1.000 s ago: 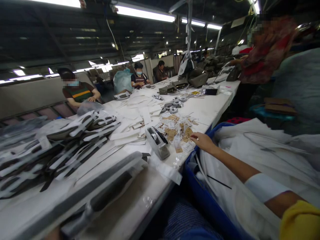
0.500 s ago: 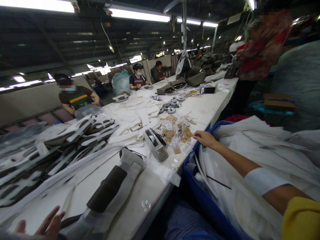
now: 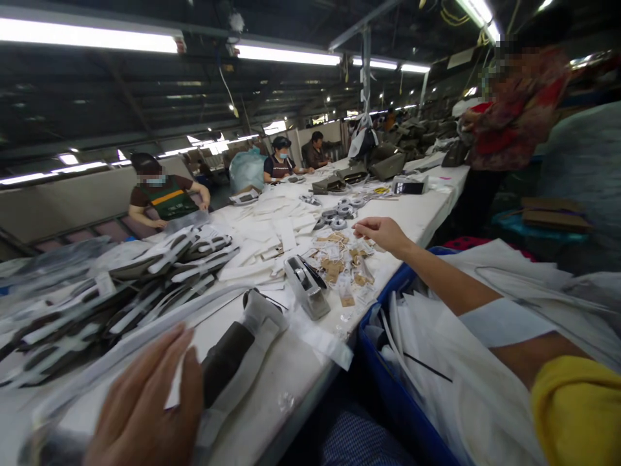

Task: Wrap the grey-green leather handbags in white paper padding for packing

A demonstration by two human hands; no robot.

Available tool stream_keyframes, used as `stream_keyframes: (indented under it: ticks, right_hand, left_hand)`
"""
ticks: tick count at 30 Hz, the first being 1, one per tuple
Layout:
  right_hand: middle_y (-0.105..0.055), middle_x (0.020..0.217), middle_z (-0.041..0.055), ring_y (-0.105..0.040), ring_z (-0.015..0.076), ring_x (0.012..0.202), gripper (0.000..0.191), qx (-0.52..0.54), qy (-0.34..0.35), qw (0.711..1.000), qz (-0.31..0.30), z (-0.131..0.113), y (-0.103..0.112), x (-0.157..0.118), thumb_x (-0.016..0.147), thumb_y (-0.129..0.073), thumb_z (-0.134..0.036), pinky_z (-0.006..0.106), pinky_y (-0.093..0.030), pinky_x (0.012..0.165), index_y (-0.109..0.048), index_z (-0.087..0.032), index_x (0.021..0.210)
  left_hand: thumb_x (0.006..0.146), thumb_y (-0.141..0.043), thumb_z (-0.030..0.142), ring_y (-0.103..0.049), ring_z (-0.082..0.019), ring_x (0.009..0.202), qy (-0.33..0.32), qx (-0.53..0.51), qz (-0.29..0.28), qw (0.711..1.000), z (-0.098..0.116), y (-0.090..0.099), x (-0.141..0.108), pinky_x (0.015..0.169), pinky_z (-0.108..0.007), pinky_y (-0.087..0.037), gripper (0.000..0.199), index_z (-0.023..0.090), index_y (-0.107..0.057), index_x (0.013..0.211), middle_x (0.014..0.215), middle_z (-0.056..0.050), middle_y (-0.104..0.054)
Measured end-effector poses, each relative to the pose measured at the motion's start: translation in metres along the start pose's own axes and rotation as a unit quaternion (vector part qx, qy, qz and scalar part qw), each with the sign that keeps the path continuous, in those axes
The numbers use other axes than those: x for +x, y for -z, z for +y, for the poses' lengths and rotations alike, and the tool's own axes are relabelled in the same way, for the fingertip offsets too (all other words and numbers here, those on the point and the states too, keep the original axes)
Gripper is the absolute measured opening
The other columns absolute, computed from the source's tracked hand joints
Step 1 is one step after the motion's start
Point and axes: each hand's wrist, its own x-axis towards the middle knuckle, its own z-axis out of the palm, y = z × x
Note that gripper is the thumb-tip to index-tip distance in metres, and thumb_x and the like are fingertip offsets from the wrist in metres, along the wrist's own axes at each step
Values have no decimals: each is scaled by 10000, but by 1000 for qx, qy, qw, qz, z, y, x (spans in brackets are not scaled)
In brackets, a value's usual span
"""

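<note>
My left hand [image 3: 150, 401] is in the near left, fingers stretched out and holding nothing I can see. Beside it lies a dark olive item [image 3: 227, 362] partly wrapped in white sheet, its lower end hidden by the hand. Reaching over the table, my right hand [image 3: 382, 234] has thumb and fingertips pinched together; anything between them is too small to make out. Brown and white tags [image 3: 334, 268] are scattered just below and left of that hand. A grey tape dispenser [image 3: 306, 288] stands between the tags and the wrapped item.
White table [image 3: 291, 382] bears a pile of olive and white wrapped pieces [image 3: 160, 272], white paper sheets [image 3: 262, 217] and tape rolls [image 3: 339, 213]. A blue bin [image 3: 388, 382] of white sheets stands against its right edge. Co-workers sit across; a person [image 3: 514, 123] stands far right.
My left hand has risen into view, moving right and up over the wrapped item. The right hand has moved left, farther over the tags. The view has tilted slightly upward.
</note>
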Motion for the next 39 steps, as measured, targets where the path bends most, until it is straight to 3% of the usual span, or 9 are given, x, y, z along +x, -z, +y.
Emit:
stream_keyframes:
  ticks: [3,5,8,13,18,22,29,34,39]
  right_hand:
    - [-750,797,52,-672,164,729,421,27,36,999,-19,-32,-9,-10,811,-633,-555,279,-532,693,-744,-162,911]
    - [-749,785,39,-671,161,725,396,29,62,997,-43,-52,-19,-17,819,-638,-540,273,-530,689,-752,-170,900]
    - [-749,797,27,-680,160,743,345,30,100,991,-82,-79,-37,-25,838,-632,-489,272,-534,720,-756,-176,911]
    - [-750,825,30,-701,177,789,316,64,111,985,-120,-96,-61,-35,849,-634,-440,289,-552,770,-742,-168,966]
    - [-707,1167,75,-678,217,1041,585,131,68,983,-107,-57,-79,-57,826,-685,-452,378,-547,926,-548,-231,1350]
    - [-613,1349,95,-590,254,1222,631,189,28,969,-155,-32,-105,-84,785,-730,-450,430,-492,1022,-563,-235,1354]
    - [-756,956,52,-663,226,947,362,313,-31,946,-81,-54,-135,-111,810,-696,-507,369,-481,921,-767,-191,971]
    - [-714,884,18,-603,139,819,260,373,-89,923,-25,-71,-146,-121,827,-676,-447,242,-453,758,-714,-190,842]
    - [-554,646,-53,-474,77,537,287,480,-163,862,-10,-93,-163,-126,785,-699,-455,186,-368,502,-564,-202,792]
  left_hand:
    - [861,-665,222,-697,-177,948,-51,-43,-90,994,33,-36,12,934,-311,-538,283,289,-698,1134,1062,14,-743]
    - [893,-624,281,-699,-160,866,23,-142,-190,971,46,-75,22,799,-274,-566,253,275,-690,1138,1095,-3,-729]
    - [785,-742,332,-665,-151,746,194,-306,-314,878,51,-142,33,605,-243,-530,458,216,-655,1220,1215,-76,-680]
    - [753,-737,498,-606,-138,639,241,-377,-345,825,45,-207,40,560,-234,-471,427,134,-746,976,813,-69,-720]
    - [714,-735,593,-609,-134,696,295,-441,-334,779,43,-202,46,635,-242,-488,465,140,-740,818,760,-53,-683]
    - [696,-751,599,-607,-122,726,331,-484,-332,739,45,-190,49,667,-235,-485,498,149,-741,909,805,-47,-677]
    - [726,-748,569,-589,-95,723,367,-486,-304,732,45,-172,43,606,-197,-432,455,162,-753,927,978,-77,-693]
    - [760,-716,575,-614,-93,675,382,-473,-275,745,37,-156,35,531,-182,-373,457,178,-748,985,963,-79,-700]
    - [771,-711,552,-642,-110,680,394,-465,-257,750,30,-137,16,551,-182,-422,435,162,-743,961,918,-86,-707]
